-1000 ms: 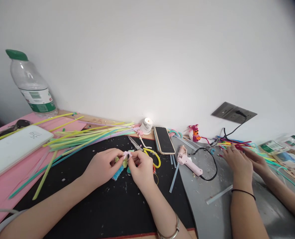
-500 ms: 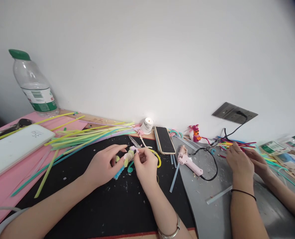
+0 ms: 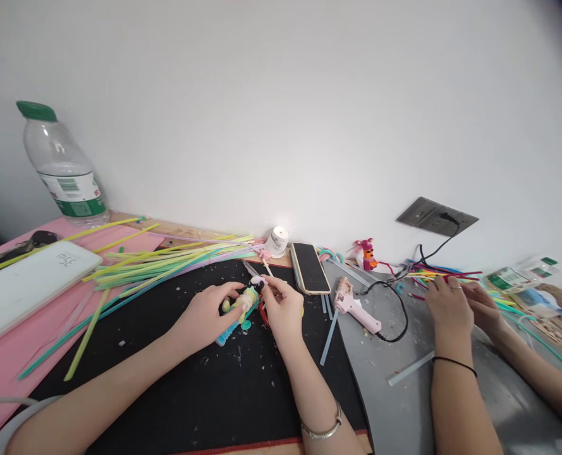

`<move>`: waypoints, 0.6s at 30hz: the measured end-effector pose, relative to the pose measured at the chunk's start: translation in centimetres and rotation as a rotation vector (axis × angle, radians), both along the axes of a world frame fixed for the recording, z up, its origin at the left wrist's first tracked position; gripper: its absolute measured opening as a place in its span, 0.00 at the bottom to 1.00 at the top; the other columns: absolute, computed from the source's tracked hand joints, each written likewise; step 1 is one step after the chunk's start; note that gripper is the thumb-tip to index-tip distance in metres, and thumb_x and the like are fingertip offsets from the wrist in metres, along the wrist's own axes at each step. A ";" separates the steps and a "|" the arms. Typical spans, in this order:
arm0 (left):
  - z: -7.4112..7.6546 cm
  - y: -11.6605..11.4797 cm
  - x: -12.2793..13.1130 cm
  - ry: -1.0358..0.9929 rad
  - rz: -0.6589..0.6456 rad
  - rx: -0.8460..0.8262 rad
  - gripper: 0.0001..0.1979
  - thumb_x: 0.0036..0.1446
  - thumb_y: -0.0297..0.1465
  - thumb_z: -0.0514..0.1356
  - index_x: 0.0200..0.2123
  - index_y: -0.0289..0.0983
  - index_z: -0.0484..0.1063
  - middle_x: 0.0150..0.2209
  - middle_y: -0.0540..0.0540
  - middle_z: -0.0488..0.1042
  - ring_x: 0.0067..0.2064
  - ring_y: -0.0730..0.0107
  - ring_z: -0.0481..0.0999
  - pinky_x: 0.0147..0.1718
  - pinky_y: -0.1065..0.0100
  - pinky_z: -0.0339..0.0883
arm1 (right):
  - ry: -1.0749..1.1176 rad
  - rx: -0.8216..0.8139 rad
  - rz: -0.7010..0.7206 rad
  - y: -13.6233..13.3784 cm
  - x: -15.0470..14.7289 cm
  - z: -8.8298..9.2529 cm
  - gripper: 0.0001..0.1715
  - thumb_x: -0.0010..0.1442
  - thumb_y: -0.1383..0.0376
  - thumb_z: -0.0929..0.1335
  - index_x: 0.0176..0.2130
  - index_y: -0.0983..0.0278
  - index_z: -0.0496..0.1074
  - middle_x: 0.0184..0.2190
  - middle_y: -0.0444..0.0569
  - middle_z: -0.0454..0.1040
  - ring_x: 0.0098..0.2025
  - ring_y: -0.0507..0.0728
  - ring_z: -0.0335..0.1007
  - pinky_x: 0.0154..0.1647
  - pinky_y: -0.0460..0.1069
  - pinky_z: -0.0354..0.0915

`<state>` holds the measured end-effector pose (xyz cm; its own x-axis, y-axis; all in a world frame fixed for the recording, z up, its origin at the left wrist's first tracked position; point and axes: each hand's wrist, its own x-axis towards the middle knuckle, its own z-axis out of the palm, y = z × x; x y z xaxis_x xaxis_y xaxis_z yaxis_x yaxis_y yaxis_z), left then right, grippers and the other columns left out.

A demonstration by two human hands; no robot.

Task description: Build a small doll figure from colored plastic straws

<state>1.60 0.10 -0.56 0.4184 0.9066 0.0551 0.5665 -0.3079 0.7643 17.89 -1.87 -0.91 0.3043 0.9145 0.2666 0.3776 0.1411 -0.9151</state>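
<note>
My left hand (image 3: 203, 318) is closed around a small fuzzy figure (image 3: 241, 304) of yellow, green and blue pipe cleaner, held just above the black mat (image 3: 176, 385). My right hand (image 3: 282, 308) pinches the pale pink top end of the same figure, fingertips pressed together. A blue piece (image 3: 227, 331) of the figure reaches down to the mat below my left hand. Scissors with yellow handles (image 3: 256, 273) lie just behind the hands, partly hidden by my right hand.
A pile of long coloured straws (image 3: 167, 259) lies at the left, with a white power bank (image 3: 24, 283) and a plastic bottle (image 3: 60, 167). Behind are a lit candle (image 3: 277, 240), a phone (image 3: 308, 266) and a pink glue gun (image 3: 354, 304). Another person's hands (image 3: 456, 309) work among straws at the right.
Both hands have shifted a little away from me and to the right with the figure. The figure has turned, so its yellow and green body now shows between the hands.
</note>
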 end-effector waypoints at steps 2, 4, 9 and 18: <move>0.2 0.0 0.0 0.010 -0.005 -0.022 0.20 0.55 0.38 0.56 0.51 0.39 0.68 0.41 0.45 0.77 0.44 0.56 0.73 0.46 0.57 0.63 | 0.035 -0.006 -0.005 0.0 0.0 0.1 0.14 0.55 0.65 0.66 0.39 0.66 0.77 0.29 0.51 0.78 0.27 0.55 0.72 0.28 0.48 0.68; 0.4 -0.1 -0.1 0.005 -0.007 -0.042 0.21 0.53 0.36 0.57 0.50 0.39 0.68 0.40 0.45 0.77 0.43 0.57 0.74 0.46 0.57 0.63 | 0.044 -0.001 -0.016 0.0 -0.1 0.2 0.14 0.54 0.66 0.66 0.39 0.67 0.77 0.31 0.51 0.78 0.29 0.56 0.73 0.29 0.48 0.69; 0.5 -0.3 0.0 -0.098 0.004 -0.093 0.21 0.51 0.34 0.58 0.50 0.39 0.67 0.39 0.46 0.75 0.41 0.61 0.74 0.43 0.61 0.67 | 0.100 0.021 -0.006 0.0 -0.1 0.3 0.12 0.54 0.65 0.66 0.37 0.68 0.76 0.32 0.52 0.78 0.31 0.56 0.74 0.32 0.48 0.70; -0.7 0.0 0.0 -0.348 0.005 -0.081 0.21 0.51 0.33 0.60 0.49 0.37 0.66 0.37 0.47 0.68 0.35 0.67 0.73 0.35 0.64 0.72 | 0.186 0.085 -0.013 0.0 0.1 0.3 0.09 0.54 0.65 0.68 0.35 0.66 0.75 0.32 0.52 0.78 0.32 0.56 0.74 0.34 0.51 0.70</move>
